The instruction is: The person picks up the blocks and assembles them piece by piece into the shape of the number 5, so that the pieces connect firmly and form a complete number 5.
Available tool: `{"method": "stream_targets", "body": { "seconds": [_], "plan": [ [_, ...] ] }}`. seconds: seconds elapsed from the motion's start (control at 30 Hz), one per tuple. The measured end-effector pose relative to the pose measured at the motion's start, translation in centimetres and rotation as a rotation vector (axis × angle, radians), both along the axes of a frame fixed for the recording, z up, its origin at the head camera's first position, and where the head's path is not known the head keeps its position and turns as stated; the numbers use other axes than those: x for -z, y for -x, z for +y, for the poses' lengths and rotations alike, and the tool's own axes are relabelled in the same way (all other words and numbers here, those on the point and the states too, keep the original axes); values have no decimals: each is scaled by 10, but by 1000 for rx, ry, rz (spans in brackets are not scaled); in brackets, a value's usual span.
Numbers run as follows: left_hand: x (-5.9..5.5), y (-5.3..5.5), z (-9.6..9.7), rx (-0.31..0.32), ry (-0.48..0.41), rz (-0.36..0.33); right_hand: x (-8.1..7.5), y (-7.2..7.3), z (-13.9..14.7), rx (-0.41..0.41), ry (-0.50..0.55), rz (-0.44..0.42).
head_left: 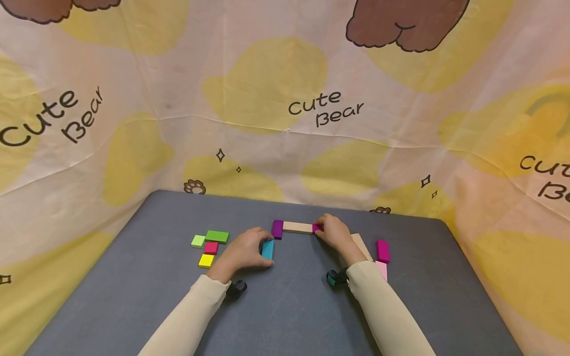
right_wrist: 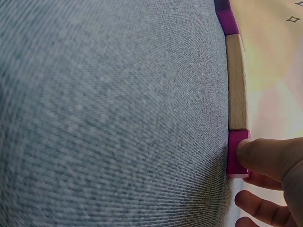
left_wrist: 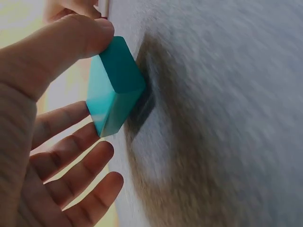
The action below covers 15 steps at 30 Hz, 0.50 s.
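My left hand (head_left: 245, 251) pinches a blue block (head_left: 267, 249) between thumb and fingers, left of the table's middle. Seen from the left wrist, this blue block (left_wrist: 116, 87) has a dark shadow beside it; whether it touches the table I cannot tell. With thumb and fingers my right hand (head_left: 335, 233) holds a small magenta block (right_wrist: 236, 158), partly covered by the thumb. That block meets the right end of a plain wooden block (head_left: 297, 227). At the wooden block's other end stands a purple block (head_left: 277, 229), just beyond the blue one.
On the left of the grey table (head_left: 303, 306) lie a light green block (head_left: 198, 241), a green block (head_left: 217, 237), a red block (head_left: 211, 248) and a yellow block (head_left: 206, 261). By the right forearm are a wooden block (head_left: 361, 246), a magenta block (head_left: 383, 251) and a pink block (head_left: 381, 270).
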<state>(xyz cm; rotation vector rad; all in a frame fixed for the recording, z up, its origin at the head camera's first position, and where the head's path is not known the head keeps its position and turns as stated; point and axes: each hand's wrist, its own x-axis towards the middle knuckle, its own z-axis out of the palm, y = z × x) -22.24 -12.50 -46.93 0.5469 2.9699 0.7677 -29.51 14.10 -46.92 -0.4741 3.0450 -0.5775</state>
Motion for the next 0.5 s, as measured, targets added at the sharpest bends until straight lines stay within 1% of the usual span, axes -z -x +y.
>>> {"method": "stream_targets", "body": {
  "seconds": [0.1, 0.33, 0.43, 0.5],
  "plan": [
    [0, 3, 6, -1, 3, -10, 1, 0, 0, 1, 0, 4],
    [2, 6, 13, 22, -25, -13, 2, 0, 0, 3, 1, 13],
    [2, 5, 13, 17, -32, -23, 2, 0, 0, 0, 0, 14],
    [1, 4, 11, -1, -42, -33, 1, 0, 0, -2, -2, 16]
  ]
}}
